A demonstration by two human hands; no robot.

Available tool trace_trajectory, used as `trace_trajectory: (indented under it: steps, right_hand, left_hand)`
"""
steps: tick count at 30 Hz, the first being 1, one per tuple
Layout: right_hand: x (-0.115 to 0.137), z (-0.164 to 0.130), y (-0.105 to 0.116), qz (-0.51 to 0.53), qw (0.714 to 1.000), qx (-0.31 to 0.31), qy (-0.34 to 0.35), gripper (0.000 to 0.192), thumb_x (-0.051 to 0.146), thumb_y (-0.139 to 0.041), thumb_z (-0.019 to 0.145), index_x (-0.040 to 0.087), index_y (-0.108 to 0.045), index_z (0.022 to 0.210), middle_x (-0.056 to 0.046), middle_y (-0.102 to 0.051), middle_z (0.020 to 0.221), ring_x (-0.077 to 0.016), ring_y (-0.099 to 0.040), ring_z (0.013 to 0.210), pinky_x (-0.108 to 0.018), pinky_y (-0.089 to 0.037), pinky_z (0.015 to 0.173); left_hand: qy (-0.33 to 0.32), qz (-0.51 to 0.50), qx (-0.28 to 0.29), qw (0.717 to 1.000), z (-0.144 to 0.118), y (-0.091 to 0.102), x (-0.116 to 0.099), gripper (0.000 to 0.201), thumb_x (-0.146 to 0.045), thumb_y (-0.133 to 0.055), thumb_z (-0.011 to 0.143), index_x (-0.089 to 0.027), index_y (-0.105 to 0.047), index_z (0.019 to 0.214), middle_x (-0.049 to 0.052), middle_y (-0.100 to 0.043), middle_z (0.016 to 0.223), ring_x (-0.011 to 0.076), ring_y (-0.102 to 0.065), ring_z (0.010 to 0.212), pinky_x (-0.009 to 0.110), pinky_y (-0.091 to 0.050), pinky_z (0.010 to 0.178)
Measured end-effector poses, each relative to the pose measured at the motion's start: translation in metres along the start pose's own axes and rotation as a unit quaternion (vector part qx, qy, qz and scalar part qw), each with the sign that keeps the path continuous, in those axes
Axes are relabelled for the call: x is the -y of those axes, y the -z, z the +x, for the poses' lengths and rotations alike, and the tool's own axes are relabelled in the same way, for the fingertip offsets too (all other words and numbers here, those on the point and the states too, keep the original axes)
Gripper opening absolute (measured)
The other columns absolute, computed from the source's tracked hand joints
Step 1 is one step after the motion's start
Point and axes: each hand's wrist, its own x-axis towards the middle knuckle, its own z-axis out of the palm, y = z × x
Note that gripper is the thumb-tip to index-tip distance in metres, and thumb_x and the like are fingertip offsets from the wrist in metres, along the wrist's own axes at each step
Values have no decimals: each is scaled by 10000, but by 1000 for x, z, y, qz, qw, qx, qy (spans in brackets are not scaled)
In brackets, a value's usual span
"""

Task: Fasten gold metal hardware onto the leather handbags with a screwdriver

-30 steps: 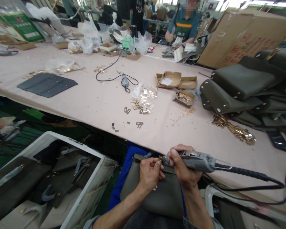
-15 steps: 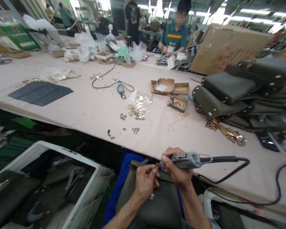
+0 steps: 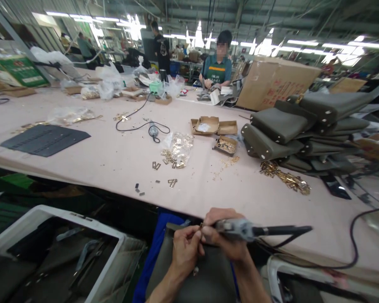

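My right hand point(image 3: 229, 246) is wrapped round a grey corded electric screwdriver point(image 3: 240, 229), tilted with its tip end toward the left. My left hand point(image 3: 185, 248) pinches a small gold metal fitting point(image 3: 201, 226) between thumb and fingers, mostly hidden by the fingertips. Both hands' fingertips meet there, so the screwdriver's tip cannot be seen. Beneath them an olive-grey bag point(image 3: 208, 273) lies on my lap at the table's edge. A small metal stud point(image 3: 195, 271) shows on its front, below my left hand.
On the table point(image 3: 120, 168) lie a bag of gold fittings point(image 3: 180, 147), small cardboard boxes point(image 3: 226, 145), a second screwdriver point(image 3: 153, 131) and a pile of gold hardware point(image 3: 286, 179). Olive bags point(image 3: 278, 122) are stacked right. A white crate point(image 3: 113, 252) stands left. A co-worker point(image 3: 217, 69) works opposite.
The camera view has tilted up, so the table scene sits lower and further left. My right hand and the screwdriver have come closer to my left fingertips, now covering most of the gold fitting.
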Motion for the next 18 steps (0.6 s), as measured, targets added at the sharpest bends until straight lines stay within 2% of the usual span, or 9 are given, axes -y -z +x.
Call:
trace_trajectory:
  steps: [2,5,8,10,12,14,16,18]
  right_hand:
    - [12,3,13,69,994,-78,16,124,185,-725,845,237,-715,957,-2,-649,714,-139,-583,564,-269,-471,538]
    - [25,13,37,146,973,-177,34,113,182,-702,826,218,-701,933,30,-596,669,-84,-459,451,-251,-437,506]
    - [25,22,62,160,958,-239,14,64,163,-720,785,173,-684,837,28,-577,659,-69,-419,443,-243,-422,500]
    - [18,27,78,175,944,-280,1,80,155,-725,771,158,-645,776,28,-564,661,-70,-423,465,-240,-431,509]
    - [9,33,95,200,927,-318,-6,127,147,-728,754,155,-601,747,30,-556,677,-66,-417,482,-233,-446,521]
    - [0,41,110,223,909,-351,-14,153,139,-729,733,156,-579,757,31,-560,706,-62,-418,497,-231,-468,536]
    - [-10,52,125,243,891,-383,-20,175,122,-727,713,156,-579,800,30,-573,750,-57,-433,511,-230,-489,552]
    - [-20,65,140,260,870,-418,-27,218,96,-718,694,157,-581,853,31,-582,794,-52,-454,524,-226,-503,564]
  left_hand:
    - [29,-20,-3,999,0,-3,0,423,-512,-662,887,-107,-710,771,31,-630,510,114,-521,365,182,-381,397]
    - [50,-25,-16,998,-1,-7,2,390,-470,-646,902,-103,-705,781,24,-612,480,115,-527,363,178,-398,399]
    - [48,7,-28,998,-3,-10,2,380,-443,-600,945,-108,-707,802,18,-607,469,115,-535,374,181,-428,425]
    - [27,48,-39,998,-6,-12,2,333,-410,-589,970,-115,-724,892,15,-629,511,125,-582,425,185,-465,463]
    - [-26,108,-49,993,-8,-14,4,269,-358,-594,981,-128,-728,1021,28,-674,628,134,-634,495,195,-500,502]
    - [-119,191,-67,972,-10,-16,8,249,-287,-575,994,-133,-708,1139,60,-701,763,151,-673,570,221,-537,547]
    - [-233,280,-97,926,-9,-19,16,277,-205,-520,1010,-112,-669,1224,105,-711,853,189,-708,669,265,-581,617]
    - [-319,349,-127,872,-7,-21,26,334,-130,-480,1009,-78,-600,1316,141,-714,906,229,-730,765,304,-612,670]
